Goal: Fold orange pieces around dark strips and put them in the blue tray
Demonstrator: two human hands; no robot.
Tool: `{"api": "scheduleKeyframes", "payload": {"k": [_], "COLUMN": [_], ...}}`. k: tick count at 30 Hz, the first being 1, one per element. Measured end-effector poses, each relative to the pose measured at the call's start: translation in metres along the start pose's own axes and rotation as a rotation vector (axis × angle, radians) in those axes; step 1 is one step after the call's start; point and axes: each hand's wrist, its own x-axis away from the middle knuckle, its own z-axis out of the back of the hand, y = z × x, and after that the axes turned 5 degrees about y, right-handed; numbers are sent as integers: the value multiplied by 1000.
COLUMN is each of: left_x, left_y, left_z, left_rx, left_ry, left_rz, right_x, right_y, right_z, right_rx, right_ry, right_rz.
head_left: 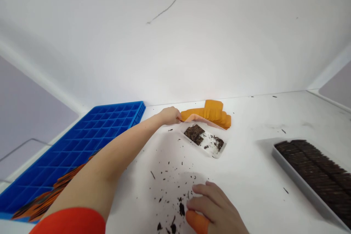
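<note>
My left hand (171,115) reaches to the back of the table, its fingers closed on the left end of an orange sheet at the stack of orange sheets (214,112). Just in front of the stack is a small white tray (211,155) with dark brown pieces (194,134) and crumbs in it. My right hand (210,204) hovers low over the table at the bottom centre, fingers apart and slightly curled, with an orange cover on the thumb. Dark crumbs (181,209) lie scattered beside it.
At left stands a blue compartment tray (109,119) with orange and dark strips (63,186) in its near part. A grey-white tray (298,179) of dark brown strips (315,164) sits at right. The white wall (175,51) rises behind the table.
</note>
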Motion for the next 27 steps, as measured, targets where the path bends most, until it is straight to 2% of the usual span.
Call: {"api": "scheduleKeyframes", "payload": {"k": [2, 4, 6, 10, 13, 15, 16, 18, 21, 24, 27], "left_x": [4, 10, 15, 28, 47, 69, 83, 116, 162, 192, 203], "left_y": [-1, -3, -7, -15, -5, 15, 28, 57, 93, 110, 116], "left_z": [1, 5, 14, 41, 56, 58, 56, 46, 18, -13, -36], "left_rx": [10, 16, 20, 111, 262, 417, 523, 922, 1355, 1542, 1520], "left_ry": [2, 52, 158, 404, 503, 545, 561, 576, 430, 262, 205], "left_rz": [33, 110, 240, 498, 564, 543, 515, 418, 276, 139, 46], "right_x": [-5, -11, -17, -24, -25, -24, -24, -22, -20, -20, -23], "right_y": [-1, -3, -5, -13, -21, -26, -27, -28, -25, -22, -19], "right_z": [3, 8, 13, 19, 22, 23, 24, 26, 27, 28, 29], "right_rx": [6, -5, -20, -99, -138, -138, -137, -145, -183, -269, -526], "right_ry": [19, 37, 58, 85, 134, 194, 222, 262, 274, 279, 216], "right_rz": [24, 71, 94, 42, -48, -127, -163, -228, -363, -564, -730]}}
